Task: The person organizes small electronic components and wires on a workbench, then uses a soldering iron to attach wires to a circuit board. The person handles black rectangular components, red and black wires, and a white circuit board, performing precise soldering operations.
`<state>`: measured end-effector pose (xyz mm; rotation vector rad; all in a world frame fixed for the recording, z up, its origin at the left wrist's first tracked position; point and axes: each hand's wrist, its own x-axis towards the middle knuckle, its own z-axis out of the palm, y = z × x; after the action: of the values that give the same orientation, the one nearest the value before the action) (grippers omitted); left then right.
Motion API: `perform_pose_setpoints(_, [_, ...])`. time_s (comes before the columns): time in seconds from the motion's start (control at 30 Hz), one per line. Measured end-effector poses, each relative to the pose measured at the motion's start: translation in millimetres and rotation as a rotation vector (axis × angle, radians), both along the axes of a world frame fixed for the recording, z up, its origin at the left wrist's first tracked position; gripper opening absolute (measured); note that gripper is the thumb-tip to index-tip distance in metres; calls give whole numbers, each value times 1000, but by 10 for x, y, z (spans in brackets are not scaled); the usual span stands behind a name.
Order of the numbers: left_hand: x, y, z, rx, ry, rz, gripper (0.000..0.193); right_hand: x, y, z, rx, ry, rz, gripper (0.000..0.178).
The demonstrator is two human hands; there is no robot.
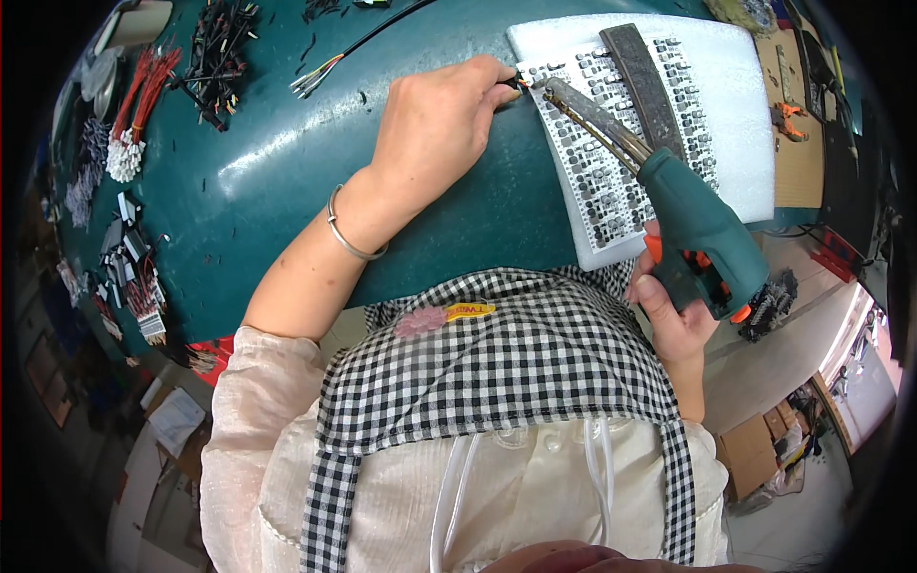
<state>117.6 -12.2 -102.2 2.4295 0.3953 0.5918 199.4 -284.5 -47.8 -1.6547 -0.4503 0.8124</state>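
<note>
My left thumb and forefinger, the left hand point(425, 134), pinch a thin wire point(522, 82) at the circuit boards' point(585, 153) far left corner; my right hand point(676, 320) grips a green soldering gun point(702, 210), tip just beside it. The boards lie under a dark bar point(642, 86), on a foam pad point(743, 124) toward the table's point(287, 215) right edge.

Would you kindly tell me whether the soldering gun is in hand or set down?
In hand: the right hand grips the soldering gun by its handle, its tip near the circuit boards' upper left corner.
</note>
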Motion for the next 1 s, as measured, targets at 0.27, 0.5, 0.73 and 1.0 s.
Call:
perform_pose_setpoints(0.27, [8, -5, -7, -20, -23, -4, 10, -22, -4, -39, 89, -24, -12, 39])
perform_pose_setpoints(0.5, [6, 0, -16, -9, -27, -10, 10, -12, 0, -16, 56, -18, 31, 35])
perform_pose_setpoints(0.73, [8, -1, -2, 3, -18, -6, 10, -13, 1, -32, 14, -61, 35, 39])
perform_pose_setpoints(1.0, [11, 4, -23, 6, -25, -13, 10, 117, 122, 178, 144, 88, -123, 67])
